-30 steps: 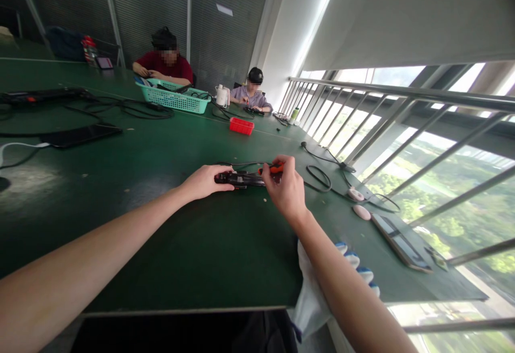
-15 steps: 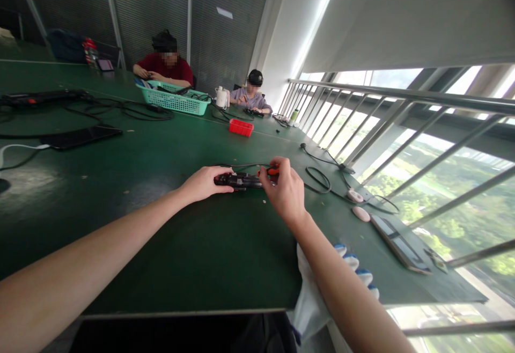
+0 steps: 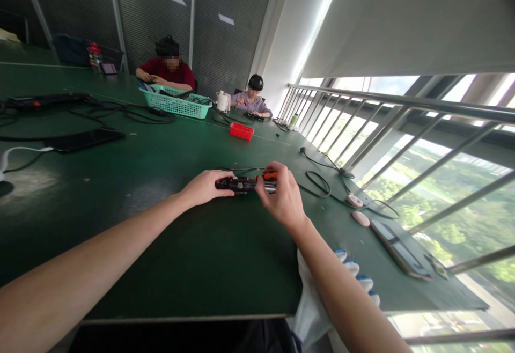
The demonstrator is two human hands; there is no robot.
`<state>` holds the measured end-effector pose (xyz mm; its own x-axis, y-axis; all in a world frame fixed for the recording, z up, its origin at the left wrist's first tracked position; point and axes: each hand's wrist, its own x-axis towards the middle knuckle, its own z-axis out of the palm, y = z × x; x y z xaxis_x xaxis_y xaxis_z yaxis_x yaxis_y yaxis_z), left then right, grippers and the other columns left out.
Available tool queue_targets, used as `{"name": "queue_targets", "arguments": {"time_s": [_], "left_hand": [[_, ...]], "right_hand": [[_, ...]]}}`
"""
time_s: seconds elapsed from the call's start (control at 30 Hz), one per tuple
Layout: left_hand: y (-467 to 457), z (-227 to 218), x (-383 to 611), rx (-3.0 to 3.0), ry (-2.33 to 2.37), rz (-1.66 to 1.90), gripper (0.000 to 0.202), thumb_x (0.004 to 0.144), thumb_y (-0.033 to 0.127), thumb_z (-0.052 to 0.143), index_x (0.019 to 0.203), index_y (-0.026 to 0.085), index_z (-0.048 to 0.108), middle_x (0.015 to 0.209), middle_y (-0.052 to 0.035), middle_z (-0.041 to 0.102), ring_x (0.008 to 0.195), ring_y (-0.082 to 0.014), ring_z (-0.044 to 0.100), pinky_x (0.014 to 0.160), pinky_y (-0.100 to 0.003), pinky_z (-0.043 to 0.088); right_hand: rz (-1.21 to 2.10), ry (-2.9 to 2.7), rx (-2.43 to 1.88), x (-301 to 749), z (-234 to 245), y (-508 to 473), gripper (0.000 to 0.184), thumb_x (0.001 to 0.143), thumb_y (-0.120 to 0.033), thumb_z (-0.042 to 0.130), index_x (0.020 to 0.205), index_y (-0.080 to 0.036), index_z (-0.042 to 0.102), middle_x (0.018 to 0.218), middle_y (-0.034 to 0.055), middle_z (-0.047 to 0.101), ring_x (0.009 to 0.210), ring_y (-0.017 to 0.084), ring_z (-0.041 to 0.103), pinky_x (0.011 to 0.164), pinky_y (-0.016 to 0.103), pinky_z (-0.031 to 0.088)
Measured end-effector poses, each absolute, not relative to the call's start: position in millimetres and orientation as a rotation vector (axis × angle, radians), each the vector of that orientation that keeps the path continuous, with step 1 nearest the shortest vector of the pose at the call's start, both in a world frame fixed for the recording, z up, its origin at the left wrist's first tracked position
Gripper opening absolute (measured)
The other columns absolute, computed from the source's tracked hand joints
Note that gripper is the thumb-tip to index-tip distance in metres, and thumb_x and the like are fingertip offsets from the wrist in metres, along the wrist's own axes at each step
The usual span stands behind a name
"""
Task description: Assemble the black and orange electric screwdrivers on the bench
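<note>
Black device (image 3: 241,183) lies on the green counter (image 3: 225,272) in the head view, one end held in the grip of the left hand (image 3: 203,188), while the right hand's (image 3: 284,197) grip closes round an orange tool (image 3: 267,176) at the other end. Good control calls for a firm left grip and a light, steady right one — no sideways pressure. Beyond both grips sits a red tray (image 3: 241,131), contents unclear; farther left, a turquoise basket (image 3: 177,107) holds dark items (image 3: 184,95) — too small to identify.

We had bare forearms (image 3: 132,232) and bare hands (image 3: 284,197). The dark, creased cloth (image 3: 276,334) below looked like our clothing.
</note>
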<state>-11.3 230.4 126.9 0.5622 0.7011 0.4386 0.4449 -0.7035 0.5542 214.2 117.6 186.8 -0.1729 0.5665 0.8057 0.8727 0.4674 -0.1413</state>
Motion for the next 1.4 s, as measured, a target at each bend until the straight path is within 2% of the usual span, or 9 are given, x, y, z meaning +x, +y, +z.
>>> {"name": "queue_targets", "arguments": {"time_s": [0.2,0.33,0.47,0.57,0.63,0.83,1.0,1.17,1.4], "left_hand": [[231,127,-13,2.445,0.95,0.86,0.059,0.082,0.061,0.069,0.131,0.028,0.065,0.129,-0.0068,0.068,0.113,-0.0304,0.065,0.102,-0.041,0.048],[231,127,-12,2.41,0.954,0.824,0.058,0.085,0.06,0.066,0.132,0.027,0.065,0.13,-0.0089,0.065,0.115,-0.0303,0.063,0.102,-0.042,0.048],[234,124,-10,2.413,0.894,0.816,0.054,0.089,0.056,0.062,0.133,0.025,0.064,0.134,-0.0093,0.061,0.119,-0.0288,0.061,0.106,-0.042,0.045],[237,120,-9,2.476,0.849,0.801,0.051,0.092,0.049,0.059,0.138,0.026,0.06,0.136,-0.0084,0.061,0.123,-0.0283,0.058,0.11,-0.042,0.041],[237,119,-8,2.535,0.834,0.773,0.052,0.094,0.043,0.056,0.143,0.025,0.055,0.139,-0.009,0.06,0.126,-0.0286,0.055,0.111,-0.044,0.04],[227,121,-9,2.595,0.936,0.726,0.051,0.1,0.043,0.046,0.147,0.025,0.049,0.142,-0.0114,0.058,0.129,-0.0292,0.054,0.109,-0.047,0.04],[224,123,-10,2.622,0.973,0.682,0.052,0.101,0.05,0.04,0.147,0.026,0.049,0.153,-0.0087,0.048,0.14,-0.03,0.041,0.114,-0.05,0.035],[224,123,-9,2.634,0.993,0.631,0.05,0.101,0.052,0.039,0.136,0.024,0.06,0.146,-0.0091,0.055,0.136,-0.0329,0.045,0.112,-0.052,0.035],[225,122,-7,2.69,1.0,0.62,0.05,0.101,0.053,0.037,0.134,0.023,0.062,0.145,-0.0103,0.054,0.133,-0.032,0.047,0.11,-0.05,0.037]], "right_hand": [[-0.519,-1.693,-0.949,240,204,116,0.017,0.093,-0.018,0.048,0.107,-0.026,0.044,0.102,0.0074,0.063,0.095,0.021,0.065,0.08,0.037,0.054],[-0.648,-1.631,-1.223,264,232,121,0.015,0.091,-0.016,0.046,0.1,-0.023,0.055,0.091,0.005,0.062,0.078,0.019,0.061,0.072,0.033,0.05],[-0.429,-2.143,-1.425,264,230,136,0.019,0.092,-0.028,0.057,0.109,-0.024,0.064,0.103,0.0034,0.067,0.078,0.015,0.063,0.07,0.028,0.048],[-0.316,-2.434,-1.451,251,207,151,0.046,0.085,-0.04,0.071,0.128,-0.028,0.06,0.123,0.0049,0.064,0.093,0.018,0.064,0.075,0.028,0.05],[-0.261,-2.526,-1.448,244,192,159,0.057,0.081,-0.042,0.075,0.134,-0.029,0.058,0.122,0.0055,0.063,0.104,0.02,0.063,0.08,0.028,0.05],[-0.195,-2.469,-1.485,257,182,167,0.051,0.08,-0.042,0.072,0.129,-0.032,0.063,0.113,0.0017,0.064,0.093,0.017,0.063,0.078,0.026,0.048],[-0.196,-2.196,-2.055,311,185,167,0.05,0.072,-0.052,0.073,0.117,-0.03,0.07,0.111,0.0025,0.067,0.092,0.02,0.065,0.073,0.027,0.045],[-0.247,-1.963,-2.325,361,179,161,0.051,0.073,-0.056,0.069,0.111,-0.022,0.071,0.104,0.0101,0.07,0.092,0.027,0.065,0.07,0.031,0.044],[-0.228,-1.88,-2.416,378,174,163,0.055,0.073,-0.063,0.065,0.114,-0.028,0.07,0.1,0.0083,0.072,0.093,0.029,0.066,0.07,0.033,0.042]]}}
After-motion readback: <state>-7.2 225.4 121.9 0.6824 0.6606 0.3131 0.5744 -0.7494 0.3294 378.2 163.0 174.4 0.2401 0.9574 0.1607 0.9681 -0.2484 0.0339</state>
